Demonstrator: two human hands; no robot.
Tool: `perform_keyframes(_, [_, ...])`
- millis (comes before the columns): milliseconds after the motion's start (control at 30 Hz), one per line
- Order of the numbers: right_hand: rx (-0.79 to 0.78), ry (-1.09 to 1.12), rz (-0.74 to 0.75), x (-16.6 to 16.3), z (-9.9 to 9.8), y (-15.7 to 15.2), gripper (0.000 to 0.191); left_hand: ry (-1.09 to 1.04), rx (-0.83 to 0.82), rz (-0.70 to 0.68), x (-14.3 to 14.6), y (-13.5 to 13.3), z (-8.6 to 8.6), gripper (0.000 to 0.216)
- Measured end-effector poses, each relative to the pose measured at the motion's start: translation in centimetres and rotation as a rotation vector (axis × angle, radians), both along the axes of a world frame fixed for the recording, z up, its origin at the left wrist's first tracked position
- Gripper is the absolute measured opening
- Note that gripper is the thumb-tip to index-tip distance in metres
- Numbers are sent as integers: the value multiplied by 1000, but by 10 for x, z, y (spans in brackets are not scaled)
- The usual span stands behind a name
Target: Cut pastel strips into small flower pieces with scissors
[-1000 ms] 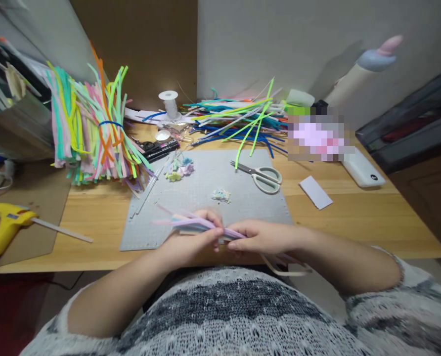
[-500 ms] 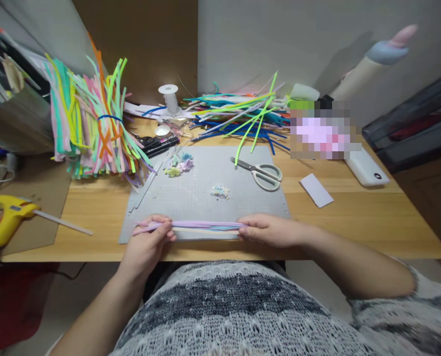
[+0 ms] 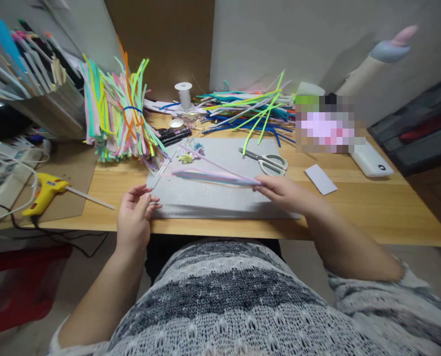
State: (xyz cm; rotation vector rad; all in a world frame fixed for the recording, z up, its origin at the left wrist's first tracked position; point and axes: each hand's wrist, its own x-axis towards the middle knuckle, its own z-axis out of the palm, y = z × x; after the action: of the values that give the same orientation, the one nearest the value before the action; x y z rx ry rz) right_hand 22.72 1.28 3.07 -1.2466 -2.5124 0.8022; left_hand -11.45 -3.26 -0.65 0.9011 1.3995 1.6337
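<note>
The person wears a grey, black and white banded lacy knit top with short sleeves and bare forearms.

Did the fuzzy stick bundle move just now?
Yes. The bundle left the grey mat's near edge for its middle, nearer the scissors, held by the right hand only.

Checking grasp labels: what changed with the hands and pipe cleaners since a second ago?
Left hand let go of the pipe cleaner bundle and is open at the left edge of the grey mat. Right hand alone keeps the bundle's right end, carried farther over the mat. Scissors and glue gun unmoved.
</note>
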Motion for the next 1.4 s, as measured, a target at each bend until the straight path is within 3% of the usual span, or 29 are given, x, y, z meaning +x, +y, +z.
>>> perform_keyframes(133, [129, -37, 25, -15, 7, 36, 27, 561, 391, 273, 3, -1, 5, 39])
perform_keyframes(233, [244, -139, 58, -31, 7, 68, 28, 955, 547, 331, 8, -2, 16, 44])
perform_keyframes(333, [329, -220, 127, -49, 3, 103, 28, 1156, 434, 253, 14, 6, 24, 48])
perform_keyframes(500, [407, -322, 226, -74, -17, 150, 31, 1394, 26, -21, 16, 38, 18, 50])
perform_keyframes(667, [439, -317, 258, -79, -37, 166, 30, 1478, -100, -189, 6, 62, 0, 26])
perform_keyframes(833, [455, -309, 276, -73, -38, 161, 29, 1447, 0, -138, 1, 65, -5, 26])
perform_keyframes(1033, [698, -200, 127, -69, -11, 148, 32, 1384, 133, -5, -1, 54, 7, 28])
perform_keyframes(1167, [748, -210, 52, -66, 12, 140, 32, 1340, 130, 14, -1, 49, 10, 31])
perform_keyframes(1300, [693, -347, 32, -59, 24, 119, 34, 1307, 109, -105, -2, 38, 7, 33])
perform_keyframes(1400, [600, -470, 20, -50, 22, 81, 31, 1285, 157, -272, -6, 17, 1, 36])
